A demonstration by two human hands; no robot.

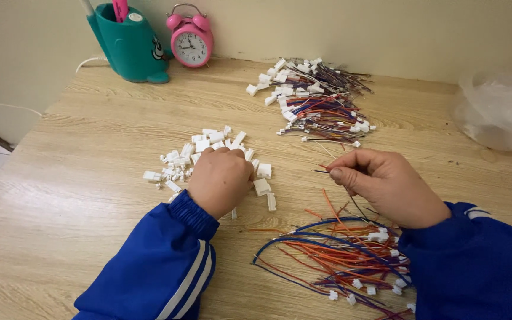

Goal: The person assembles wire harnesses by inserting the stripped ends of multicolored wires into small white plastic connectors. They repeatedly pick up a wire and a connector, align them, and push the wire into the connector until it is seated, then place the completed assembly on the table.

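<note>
**Two hands among connector housings and wire leads**

On the wooden table [90, 178], packaging is scarce: at the far right edge lies a crumpled clear plastic bag [499, 109], rounded and pale, with no label that can be made out. Against the back wall stand a teal pen holder [128, 44] with a small cartoon eye on its side, and just beside it a pink twin-bell alarm clock [191, 40] with a white round face.

Between the clock and the bag, toward the back, sits a heap of finished wire leads [318, 101], purple, blue and orange strands ending in white plugs.

Nearer the person, the left hand [220, 181] rests knuckles-up on a scatter of small white connector housings [194, 157], fingers curled down into the pile; whether it grips one cannot be told, since the fingertips are hidden beneath the hand. Its wrist comes out of a blue sleeve with white stripes.

The right hand [383, 184] is raised slightly off the table, thumb and forefinger pinched shut on a thin wire [322, 170] whose tip pokes out toward the left hand. Below it, just in front of the right sleeve, lies a loose bundle of orange and blue wires [333, 252] with small white terminals at its near end.
</note>
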